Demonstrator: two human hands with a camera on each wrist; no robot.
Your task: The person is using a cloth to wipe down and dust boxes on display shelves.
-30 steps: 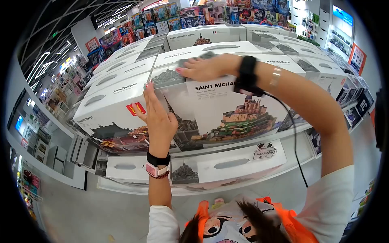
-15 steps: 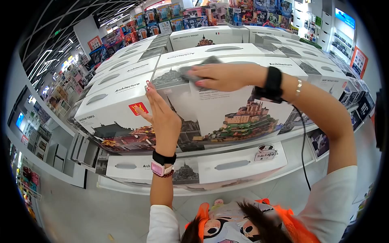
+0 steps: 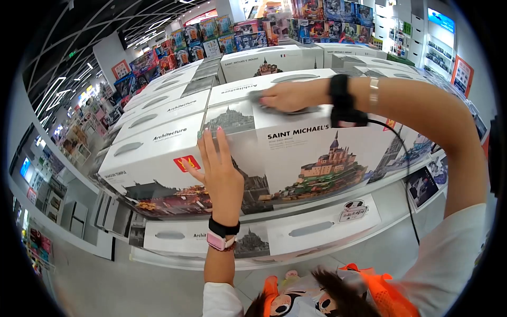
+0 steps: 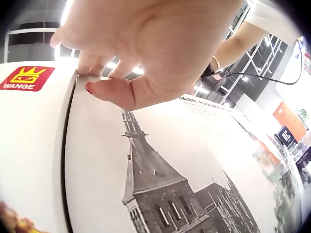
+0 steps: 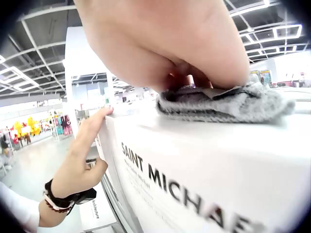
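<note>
My right hand (image 3: 297, 95) grips a folded grey cloth (image 5: 233, 104) and presses it on the white top of the Saint Michael's Mount box (image 3: 282, 150). Part of the cloth is hidden under the palm. My left hand (image 3: 222, 179) rests with straight, spread fingers against the front of that same box, fingertips near its upper edge. Its thumb reaches toward the red logo on the neighbouring Shaolin Temple box (image 3: 140, 171). A narrow dark seam between the two boxes shows in the left wrist view.
More white Architecture boxes (image 3: 182, 108) stand in rows behind and to the left. Below the front row, another box (image 3: 311, 230) lies on a lower shelf. Colourful toy boxes (image 3: 248, 37) fill the back. A black cable (image 3: 406, 158) hangs from the right wrist.
My right hand has moved the cloth slightly right along the box top, off the grey printed corner. The left hand has shifted a little right and down in view, still against the box.
</note>
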